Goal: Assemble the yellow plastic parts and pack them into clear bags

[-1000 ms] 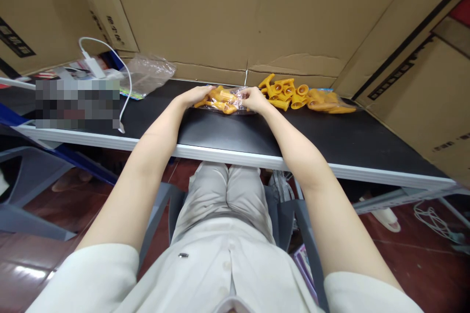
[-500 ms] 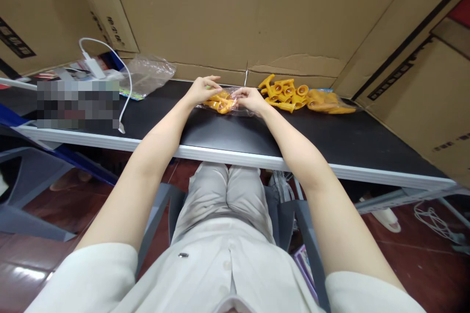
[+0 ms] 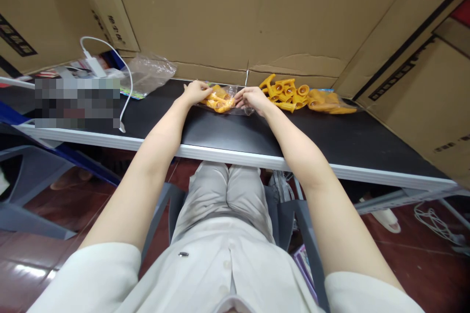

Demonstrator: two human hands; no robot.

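A clear plastic bag [image 3: 230, 90] with several yellow-orange plastic pieces [image 3: 221, 104] inside lies between my two hands. At its left end, my left hand [image 3: 196, 92] is closed on the bag, thumb and fingers around the edge. My right hand [image 3: 256, 98] holds the loose plastic at the right end, its fingertips bent against the film. Just right of that hand is a pile of loose yellow pieces [image 3: 286, 93] with hollow, funnel-like ends. Beyond the pile rests another filled plastic bag [image 3: 329, 101] of the same coloured pieces.
A black tabletop [image 3: 227, 132] with a metal front edge carries everything. Tall cardboard [image 3: 220, 14] walls it in at the back and sides. On the left lie a flat clear bag [image 3: 149, 76], a white cable [image 3: 129, 78] and a blurred-out item [image 3: 77, 102].
My left hand has lowered from above the bag, its raised fingers now closing on the left end. My right hand stays at the right end, where more of the clear film shows.
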